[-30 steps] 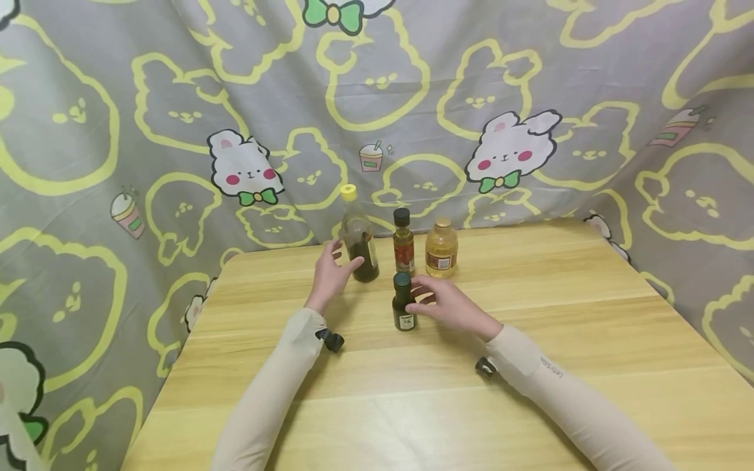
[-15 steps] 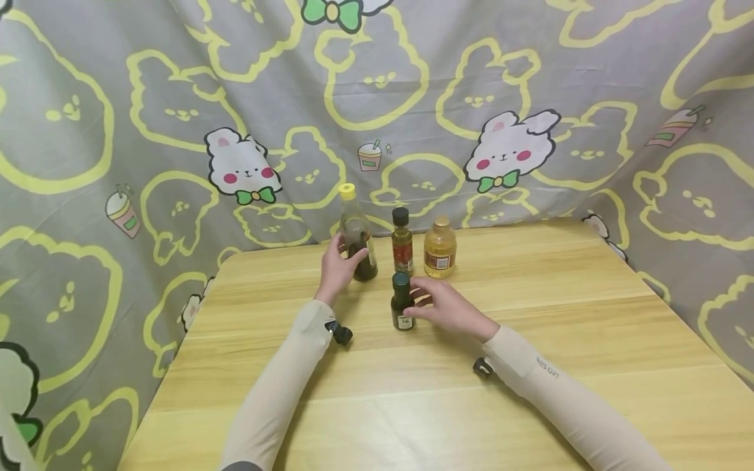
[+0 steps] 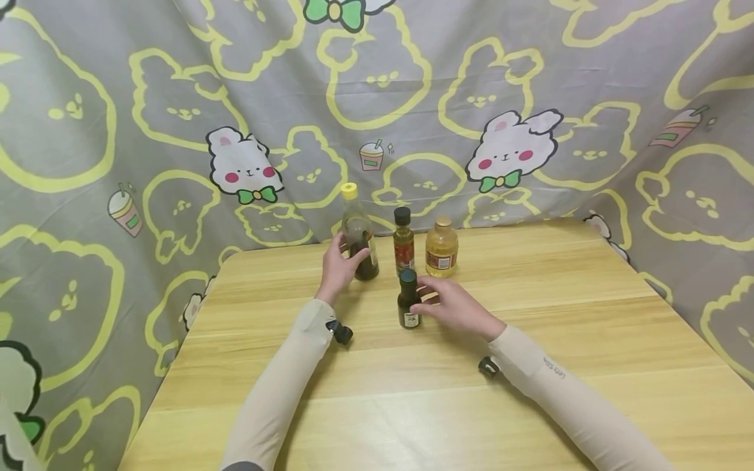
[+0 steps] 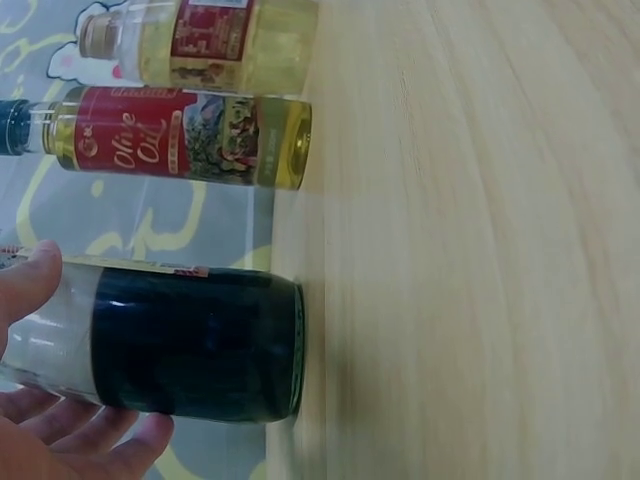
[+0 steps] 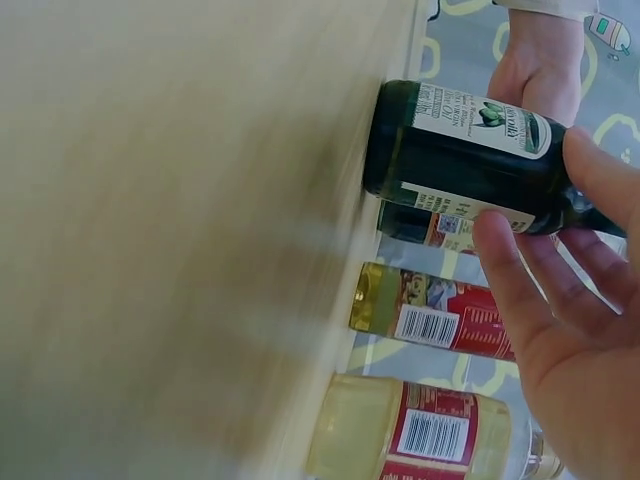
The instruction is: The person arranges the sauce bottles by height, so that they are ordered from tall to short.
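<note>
My left hand (image 3: pixel 337 269) is around the lower part of a tall clear bottle with a yellow cap and dark liquid (image 3: pixel 368 263). In the left wrist view, the thumb lies on one side of that bottle (image 4: pixel 195 345) and the fingers on the other. My right hand (image 3: pixel 452 306) holds a small dark green olive oil bottle (image 3: pixel 405 302) with a dark cap, upright in front of the others. The right wrist view shows the thumb and fingers at the neck and shoulder of this small bottle (image 5: pixel 480 150), its white label facing the camera.
Behind the small bottle stands a slim olive oil bottle (image 3: pixel 404 252) with a red label. To its right is a wide bottle of pale yellow oil (image 3: pixel 442 247). All stand on a wooden table (image 3: pixel 389 405), with a patterned curtain (image 3: pixel 412 91) behind.
My left hand has moved right and closed in around the yellow-capped bottle. My right hand has shifted slightly right and back, with the small bottle in it.
</note>
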`<state>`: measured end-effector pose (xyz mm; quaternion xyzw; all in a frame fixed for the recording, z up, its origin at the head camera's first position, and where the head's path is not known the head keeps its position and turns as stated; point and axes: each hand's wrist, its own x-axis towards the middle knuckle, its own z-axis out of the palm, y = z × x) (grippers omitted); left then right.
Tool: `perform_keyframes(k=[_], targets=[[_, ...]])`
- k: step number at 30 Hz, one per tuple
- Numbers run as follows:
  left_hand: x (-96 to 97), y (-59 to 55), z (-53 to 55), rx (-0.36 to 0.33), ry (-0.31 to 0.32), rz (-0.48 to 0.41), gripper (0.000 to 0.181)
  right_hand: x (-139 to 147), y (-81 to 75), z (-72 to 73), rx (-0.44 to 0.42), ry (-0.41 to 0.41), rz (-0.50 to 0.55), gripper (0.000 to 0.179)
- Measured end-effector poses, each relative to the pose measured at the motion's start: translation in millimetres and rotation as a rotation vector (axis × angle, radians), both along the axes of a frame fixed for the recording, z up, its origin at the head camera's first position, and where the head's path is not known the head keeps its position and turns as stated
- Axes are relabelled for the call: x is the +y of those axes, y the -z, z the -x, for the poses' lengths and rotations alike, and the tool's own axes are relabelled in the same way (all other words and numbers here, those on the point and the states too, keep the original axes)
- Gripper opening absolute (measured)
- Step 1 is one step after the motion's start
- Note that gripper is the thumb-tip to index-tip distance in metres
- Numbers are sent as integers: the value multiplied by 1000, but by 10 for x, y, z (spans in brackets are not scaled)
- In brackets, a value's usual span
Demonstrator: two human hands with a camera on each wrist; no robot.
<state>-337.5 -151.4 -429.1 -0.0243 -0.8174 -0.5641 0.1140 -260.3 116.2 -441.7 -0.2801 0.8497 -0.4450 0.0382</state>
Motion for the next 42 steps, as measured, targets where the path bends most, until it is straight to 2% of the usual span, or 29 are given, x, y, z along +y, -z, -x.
perform_keyframes(k=[10, 20, 25, 32, 42], targets=[[-14, 6, 6, 2, 0, 6, 70, 161, -39, 17, 11, 48, 23, 43], [-18, 1, -9, 2, -5, 30, 71, 457, -135, 103, 56, 145, 23, 44], [-15, 8, 1, 2, -16, 35, 71, 636, -174, 182, 75, 190, 36, 43], [6, 12, 10, 2, -9, 38, 73, 867, -196, 331, 105, 261, 2, 40], [-6, 4, -3, 7, -9, 42, 69, 1013, -219, 533, 122, 327, -31, 43]])
